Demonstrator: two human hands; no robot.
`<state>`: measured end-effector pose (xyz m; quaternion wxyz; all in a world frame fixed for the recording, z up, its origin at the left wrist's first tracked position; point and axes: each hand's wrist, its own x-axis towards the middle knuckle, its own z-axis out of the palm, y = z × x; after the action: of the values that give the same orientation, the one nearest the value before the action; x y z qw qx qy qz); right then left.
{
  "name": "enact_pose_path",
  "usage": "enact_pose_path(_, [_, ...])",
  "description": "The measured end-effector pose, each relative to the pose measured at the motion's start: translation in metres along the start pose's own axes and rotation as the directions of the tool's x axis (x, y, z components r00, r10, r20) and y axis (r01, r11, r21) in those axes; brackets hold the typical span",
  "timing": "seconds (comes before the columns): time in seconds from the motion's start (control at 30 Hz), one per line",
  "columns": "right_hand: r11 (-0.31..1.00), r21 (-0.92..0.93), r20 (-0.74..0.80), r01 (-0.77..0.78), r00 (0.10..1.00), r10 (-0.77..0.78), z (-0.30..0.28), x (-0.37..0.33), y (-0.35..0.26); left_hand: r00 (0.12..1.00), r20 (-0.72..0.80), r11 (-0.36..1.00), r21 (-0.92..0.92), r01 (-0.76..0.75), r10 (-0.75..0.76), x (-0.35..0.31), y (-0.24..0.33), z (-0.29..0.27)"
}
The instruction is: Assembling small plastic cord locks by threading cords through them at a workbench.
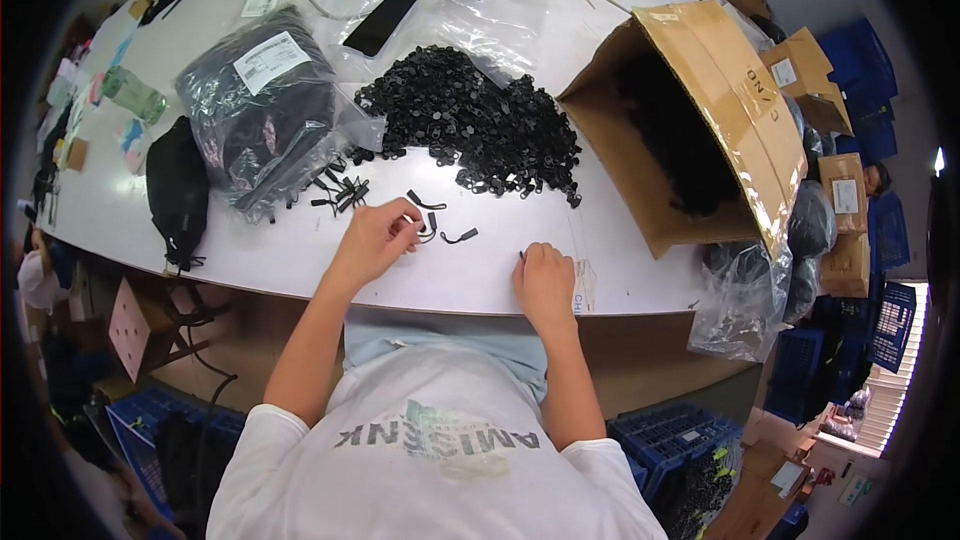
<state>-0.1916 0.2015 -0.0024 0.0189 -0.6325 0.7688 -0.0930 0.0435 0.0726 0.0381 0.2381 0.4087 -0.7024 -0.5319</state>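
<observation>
My left hand [380, 238] is over the white table, its thumb and forefinger pinched at a small black cord pull [432, 224]. Two more cord pulls, one farther off [427, 202] and one to the right [461, 236], lie close to its fingertips. Several others form a loose cluster [342, 192] beyond that hand. Near the table's front edge my right hand [546, 282] is closed, knuckles up. A tiny dark tip shows by its forefinger; the rest of what it holds is hidden. Ahead of both hands spreads a large heap of small black plastic parts [470, 120].
A tipped cardboard box [690, 120] with dark contents opens toward the heap from the right. On the left sit a stuffed clear plastic bag [262, 110] and a black pouch [180, 190]. A phone [380, 24] lies behind the heap. Clear plastic [740, 300] hangs over the right edge.
</observation>
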Motion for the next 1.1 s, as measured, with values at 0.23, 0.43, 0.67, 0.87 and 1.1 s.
enact_pose_path(0.23, [0.189,0.934,0.317,-0.304,0.948,-0.041,-0.051,-0.004,-0.019,0.996,0.065,0.97,-0.234,0.072,-0.058,-0.022,0.015,0.018])
enact_pose_path(0.43, [0.543,0.838,0.055,0.059,0.98,-0.192,-0.049,-0.002,-0.045,0.99,0.103,0.992,-0.098,-0.082,0.092,-0.025,0.018,0.029])
enact_pose_path(0.67, [0.744,0.634,-0.062,0.212,0.972,-0.225,-0.037,-0.009,-0.052,0.991,0.036,0.982,0.133,-0.136,0.132,-0.028,0.015,0.032])
enact_pose_path(0.87, [0.868,0.291,-0.281,0.403,0.903,-0.326,-0.027,-0.005,-0.056,0.997,0.042,0.993,0.1,0.057,-0.061,-0.029,0.01,0.031])
enact_pose_path(1.1, [0.86,0.271,-0.249,0.432,0.895,-0.371,-0.026,-0.004,-0.068,0.991,0.079,0.993,-0.037,0.112,-0.109,-0.03,0.012,0.032])
